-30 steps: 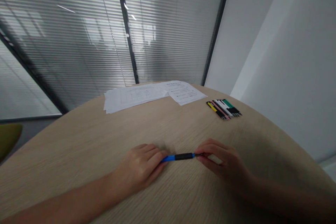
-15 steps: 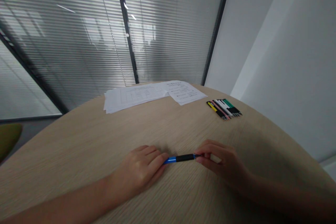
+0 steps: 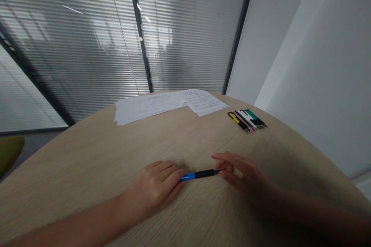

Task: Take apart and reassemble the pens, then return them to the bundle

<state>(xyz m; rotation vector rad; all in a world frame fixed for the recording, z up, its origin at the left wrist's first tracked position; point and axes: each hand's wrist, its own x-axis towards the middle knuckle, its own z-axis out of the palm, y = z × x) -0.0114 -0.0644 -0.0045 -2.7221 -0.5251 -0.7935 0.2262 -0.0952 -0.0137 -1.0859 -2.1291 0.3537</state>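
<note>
A blue pen with a black grip (image 3: 204, 173) lies almost level just above or on the table, its tip pointing right. My left hand (image 3: 159, 185) is closed around the blue rear end, which its fingers hide. At the pen's tip, the thumb and a curled finger of my right hand (image 3: 242, 173) come together in a pinch. The index finger of that hand is raised off the pen. The very point of the tip is partly covered by those fingers.
Several pens and markers (image 3: 247, 120) lie side by side at the right of the wooden table (image 3: 116, 154). Printed paper sheets (image 3: 150, 106) spread along the far edge. Beyond stand blinds behind glass and a white wall; a green chair (image 3: 10, 154) shows at left.
My right index finger has lifted away from the pen's tip, and that hand has shifted slightly right. The left hand and pen have barely moved.
</note>
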